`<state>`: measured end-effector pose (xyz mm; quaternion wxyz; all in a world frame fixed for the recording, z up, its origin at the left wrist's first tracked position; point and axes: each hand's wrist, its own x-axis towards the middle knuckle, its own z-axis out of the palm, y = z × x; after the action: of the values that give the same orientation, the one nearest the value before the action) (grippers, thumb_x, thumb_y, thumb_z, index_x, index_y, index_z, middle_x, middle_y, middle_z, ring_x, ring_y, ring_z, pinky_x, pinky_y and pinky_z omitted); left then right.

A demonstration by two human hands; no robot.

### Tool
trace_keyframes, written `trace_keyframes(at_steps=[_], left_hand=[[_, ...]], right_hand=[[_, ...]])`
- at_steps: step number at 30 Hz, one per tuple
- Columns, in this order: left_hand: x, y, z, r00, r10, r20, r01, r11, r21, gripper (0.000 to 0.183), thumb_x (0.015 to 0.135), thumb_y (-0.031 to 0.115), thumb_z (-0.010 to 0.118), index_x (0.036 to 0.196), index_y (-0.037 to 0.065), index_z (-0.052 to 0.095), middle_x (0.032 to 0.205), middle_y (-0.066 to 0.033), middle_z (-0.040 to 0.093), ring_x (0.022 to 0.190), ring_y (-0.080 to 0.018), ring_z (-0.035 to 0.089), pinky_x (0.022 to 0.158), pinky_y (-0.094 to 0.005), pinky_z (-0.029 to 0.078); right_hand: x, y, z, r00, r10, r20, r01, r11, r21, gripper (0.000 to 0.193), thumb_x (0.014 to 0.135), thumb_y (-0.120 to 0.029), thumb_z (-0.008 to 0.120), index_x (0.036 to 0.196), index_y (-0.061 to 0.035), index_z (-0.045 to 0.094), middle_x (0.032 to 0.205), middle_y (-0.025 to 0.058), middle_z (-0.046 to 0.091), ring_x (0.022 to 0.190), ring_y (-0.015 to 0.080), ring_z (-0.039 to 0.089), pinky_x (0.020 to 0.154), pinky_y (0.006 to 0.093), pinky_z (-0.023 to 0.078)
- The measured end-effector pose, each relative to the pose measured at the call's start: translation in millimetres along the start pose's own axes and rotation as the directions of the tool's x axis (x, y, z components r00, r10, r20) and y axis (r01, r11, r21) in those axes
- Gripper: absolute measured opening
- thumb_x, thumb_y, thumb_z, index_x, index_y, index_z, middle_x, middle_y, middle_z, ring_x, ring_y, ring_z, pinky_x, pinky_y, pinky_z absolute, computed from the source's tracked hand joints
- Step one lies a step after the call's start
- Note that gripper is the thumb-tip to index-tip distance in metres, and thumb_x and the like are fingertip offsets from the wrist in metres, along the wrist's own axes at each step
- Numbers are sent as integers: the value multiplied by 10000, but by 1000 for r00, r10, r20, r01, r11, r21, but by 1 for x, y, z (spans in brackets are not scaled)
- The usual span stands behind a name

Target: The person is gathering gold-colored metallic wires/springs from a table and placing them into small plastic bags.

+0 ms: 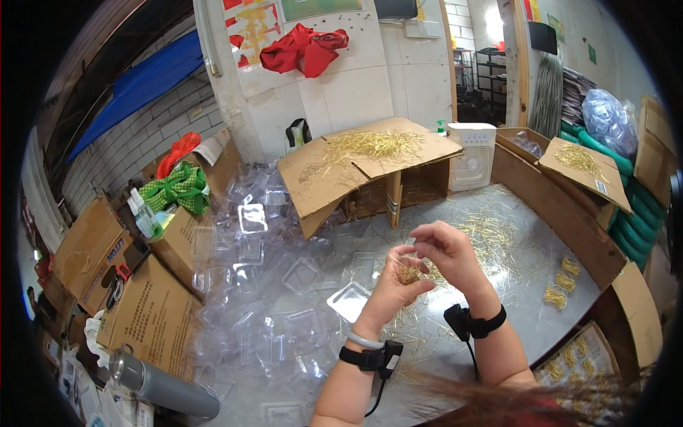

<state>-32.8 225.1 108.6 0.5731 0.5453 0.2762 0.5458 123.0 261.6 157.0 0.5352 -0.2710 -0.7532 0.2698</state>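
Note:
My left hand is curled around a small bunch of thin gold wire pieces. Close beside it, my right hand has its fingers bent together above the bunch; anything between those fingertips is too small to make out. Loose gold wire pieces lie scattered over the grey tabletop beyond and around my hands. Just left of my left hand sits a clear plastic tray, with many more clear plastic boxes heaped farther left.
A cardboard stand at the back carries more wire. Next to it is a white fan. Small gold bundles lie at the right, near a cardboard wall. A grey bottle lies at the lower left beside a cardboard box.

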Motion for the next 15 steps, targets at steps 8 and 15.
trace_keyframes(at_steps=[8, 15], left_hand=[[6, -10, -8, 996, -86, 0, 85, 983, 162, 254, 858, 67, 770, 1084, 37, 657, 1016, -23, 690, 811, -43, 595, 640, -223, 480], [5, -21, -14, 996, 34, 78, -73, 818, 571, 358, 848, 98, 778, 1160, 2, 633, 1021, -18, 697, 965, -130, 640, 819, -301, 523]], right_hand=[[-1, 2, 0, 995, -6, 103, 21, 989, -148, 189, 861, -86, 698, 1032, -10, 730, 935, 126, 709, 886, 245, 670, 775, 342, 526], [-6, -1, 11, 984, -19, 175, 45, 988, -149, 228, 851, -89, 679, 1064, -16, 718, 863, 71, 673, 836, 157, 631, 752, 311, 512]])
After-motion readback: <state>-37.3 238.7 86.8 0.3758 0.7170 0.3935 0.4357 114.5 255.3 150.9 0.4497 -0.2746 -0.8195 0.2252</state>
